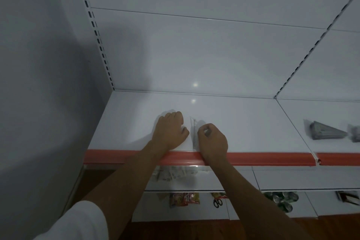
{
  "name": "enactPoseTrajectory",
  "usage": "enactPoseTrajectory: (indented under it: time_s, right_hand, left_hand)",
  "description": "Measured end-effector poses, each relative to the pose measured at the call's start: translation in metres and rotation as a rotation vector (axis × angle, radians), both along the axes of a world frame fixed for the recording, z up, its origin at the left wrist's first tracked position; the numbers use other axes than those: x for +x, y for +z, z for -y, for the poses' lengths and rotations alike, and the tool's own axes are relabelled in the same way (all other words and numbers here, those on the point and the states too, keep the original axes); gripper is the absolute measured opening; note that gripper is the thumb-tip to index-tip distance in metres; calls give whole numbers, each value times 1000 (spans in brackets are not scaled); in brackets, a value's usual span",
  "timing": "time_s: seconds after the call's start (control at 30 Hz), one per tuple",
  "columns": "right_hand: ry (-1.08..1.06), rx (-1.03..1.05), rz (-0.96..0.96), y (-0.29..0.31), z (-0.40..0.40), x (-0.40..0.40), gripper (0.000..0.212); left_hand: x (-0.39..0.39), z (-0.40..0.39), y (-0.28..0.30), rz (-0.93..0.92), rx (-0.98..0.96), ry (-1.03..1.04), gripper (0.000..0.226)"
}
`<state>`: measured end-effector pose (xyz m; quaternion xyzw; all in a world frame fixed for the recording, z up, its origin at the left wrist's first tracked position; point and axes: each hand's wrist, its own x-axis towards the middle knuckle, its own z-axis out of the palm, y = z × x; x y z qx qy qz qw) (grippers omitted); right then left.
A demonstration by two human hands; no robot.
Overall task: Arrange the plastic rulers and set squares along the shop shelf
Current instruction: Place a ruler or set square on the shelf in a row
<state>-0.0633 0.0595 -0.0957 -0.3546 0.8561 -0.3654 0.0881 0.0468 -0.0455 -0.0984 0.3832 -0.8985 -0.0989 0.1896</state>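
Observation:
A clear plastic set square [193, 132], barely visible, lies on the white shelf [253, 126] between my hands, its marked edge running from the back towards the red front strip. My right hand [212, 142] is just right of it, thumb and forefinger curled in a pinch at its edge. To its left, my left hand [171, 132] rests on the shelf with fingers curled under and the thumb pointing at the set square; whether it grips anything is hidden. A stack of bagged set squares [327, 130] lies on the neighbouring shelf section to the right.
A red strip [272, 159] runs along the shelf's front edge. A second bagged stack [354, 132] is cut off at the right. Lower shelves hold snack packets [184, 198], scissors [217, 202] and cans [282, 199]. A grey wall [48, 84] closes the left side.

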Motion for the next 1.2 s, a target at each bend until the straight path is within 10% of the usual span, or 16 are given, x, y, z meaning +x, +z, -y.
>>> enactPoseTrajectory:
  time_s: [0.4, 0.77, 1.0, 1.2]
  right_hand:
    - [22, -188, 222, 6, -2, -2, 5]
    - [275, -217, 559, 31, -16, -21, 17]
    - [546, -311, 1133, 72, -30, -40, 28]
    - [561, -332, 1006, 75, -44, -61, 28]
  left_hand:
    - [12, -12, 23, -528, 200, 368, 30]
    - [-7, -19, 84, -1212, 1063, 421, 36]
    - [-32, -46, 114, -1156, 1186, 119, 25]
    - [-66, -76, 120, -965, 1191, -11, 23]
